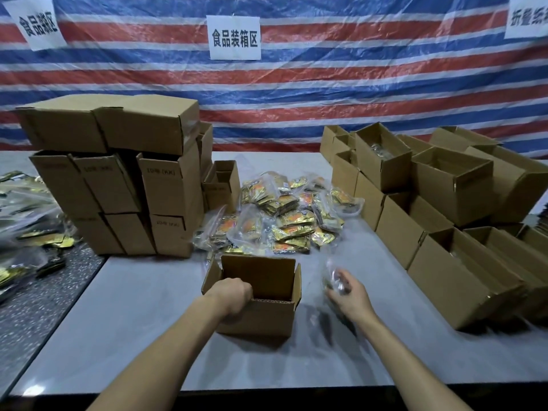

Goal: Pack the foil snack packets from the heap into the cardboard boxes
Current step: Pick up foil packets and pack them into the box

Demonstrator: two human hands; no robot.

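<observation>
Both hands busy: left hand [234, 295] grips the open cardboard box [261, 320] by its rim; right hand [351, 296], at the box's 3 o'clock, clutches a blurred packet [333, 277].

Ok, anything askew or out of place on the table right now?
Nothing looks damaged. The left box stack is uneven, top boxes crooked and overhanging. The right boxes lie tipped at mixed angles. The left hand grips the front box; the right hand holds a blurred bag.
</observation>
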